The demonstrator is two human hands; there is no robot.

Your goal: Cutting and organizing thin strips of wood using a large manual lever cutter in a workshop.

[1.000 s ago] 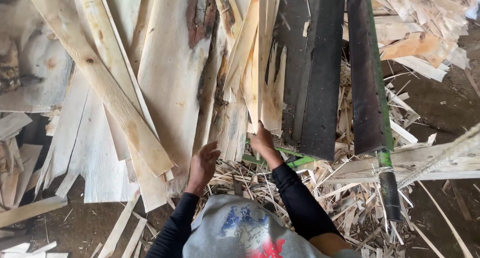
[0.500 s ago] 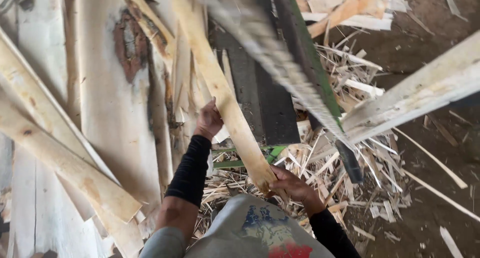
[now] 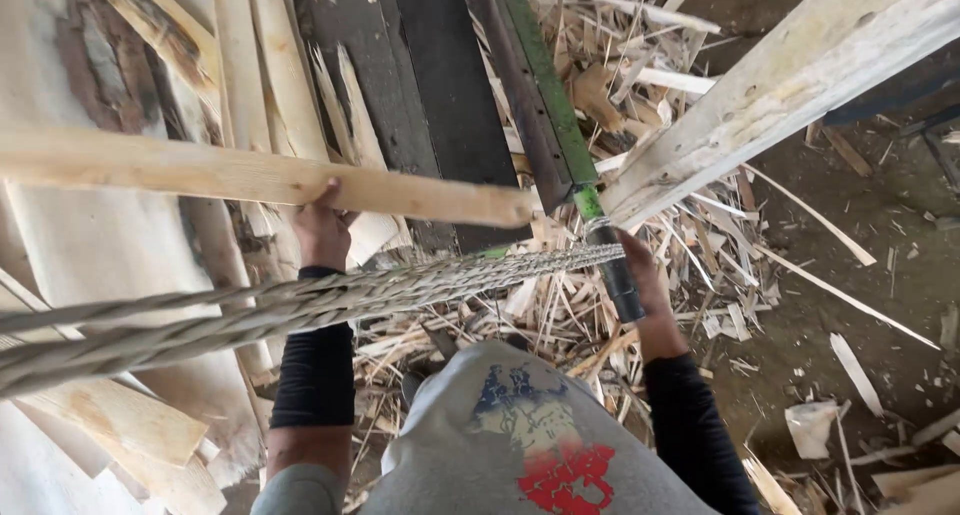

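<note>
My left hand [image 3: 322, 233] is raised and grips the underside of a long pale wooden plank [image 3: 200, 173] that lies crosswise in front of me. My right hand [image 3: 648, 287] is closed around the black handle [image 3: 618, 280] of a green metal bar [image 3: 545, 85] that runs up and away. A grey twisted rope [image 3: 300, 300] stretches from the lower left to the handle. I wear black sleeves and a grey shirt.
A second pale plank [image 3: 790, 90] slants across the upper right. Dark boards [image 3: 430, 105] and wide bark-edged slabs [image 3: 110, 275] lie ahead and to the left. Splintered wood scraps [image 3: 560, 315] litter the dirt floor [image 3: 850, 275].
The plank has swung from slanting upright to lying crosswise. My right hand left its lower end and now grips the black handle. The view has turned right.
</note>
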